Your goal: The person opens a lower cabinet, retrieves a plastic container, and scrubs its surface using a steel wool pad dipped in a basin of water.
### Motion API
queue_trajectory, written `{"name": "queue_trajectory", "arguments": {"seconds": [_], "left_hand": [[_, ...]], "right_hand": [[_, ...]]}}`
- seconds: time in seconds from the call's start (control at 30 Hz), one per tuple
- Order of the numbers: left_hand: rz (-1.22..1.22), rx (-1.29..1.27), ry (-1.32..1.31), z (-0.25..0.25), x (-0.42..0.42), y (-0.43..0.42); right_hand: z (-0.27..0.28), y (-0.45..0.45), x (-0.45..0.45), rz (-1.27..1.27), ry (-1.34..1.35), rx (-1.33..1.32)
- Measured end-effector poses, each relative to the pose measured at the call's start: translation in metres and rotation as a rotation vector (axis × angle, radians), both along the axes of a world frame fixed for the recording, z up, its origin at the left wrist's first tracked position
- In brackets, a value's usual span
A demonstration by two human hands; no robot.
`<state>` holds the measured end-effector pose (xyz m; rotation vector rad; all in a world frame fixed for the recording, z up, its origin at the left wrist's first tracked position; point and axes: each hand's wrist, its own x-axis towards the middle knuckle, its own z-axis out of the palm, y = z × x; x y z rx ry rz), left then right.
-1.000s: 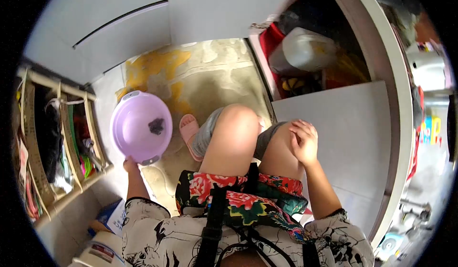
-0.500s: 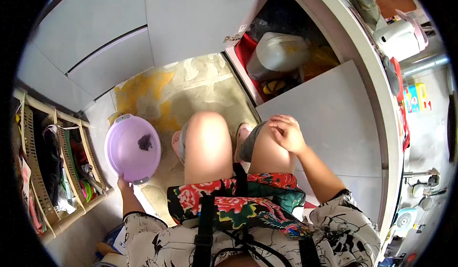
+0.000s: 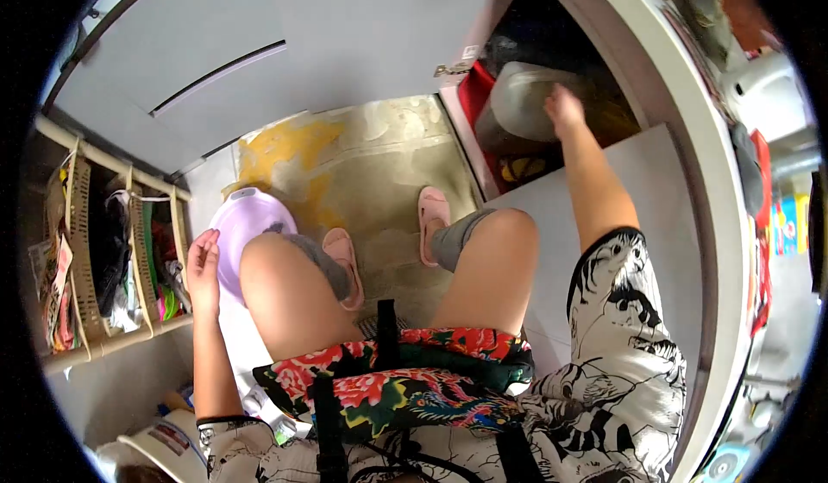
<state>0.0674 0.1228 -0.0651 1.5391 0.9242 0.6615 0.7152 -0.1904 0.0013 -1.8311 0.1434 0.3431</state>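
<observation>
At far right the right hand (image 3: 565,110) is blurred against a pale plastic container (image 3: 516,108), its grip impossible to tell, while the left hand (image 3: 204,267), fingers loosely extended, is held at the purple basin's (image 3: 235,237) left rim, room being given by patchy floor (image 3: 384,168) between basin and cabinet edge (image 3: 459,122).
</observation>
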Motion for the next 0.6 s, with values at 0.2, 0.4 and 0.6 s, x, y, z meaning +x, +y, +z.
{"name": "queue_trajectory", "arguments": {"seconds": [0.2,0.4,0.6], "left_hand": [[0.101,0.025,0.308,0.026,-0.03,-0.073],[0.306,0.088,0.405,0.021,-0.088,-0.146],[0.333,0.036,0.25,0.02,-0.101,-0.172]], "right_hand": [[-0.028,0.045,0.071,-0.338,0.051,0.435],[-0.064,0.062,0.098,-0.402,0.077,0.728],[-0.042,0.043,0.003,-0.438,0.195,0.847]]}}
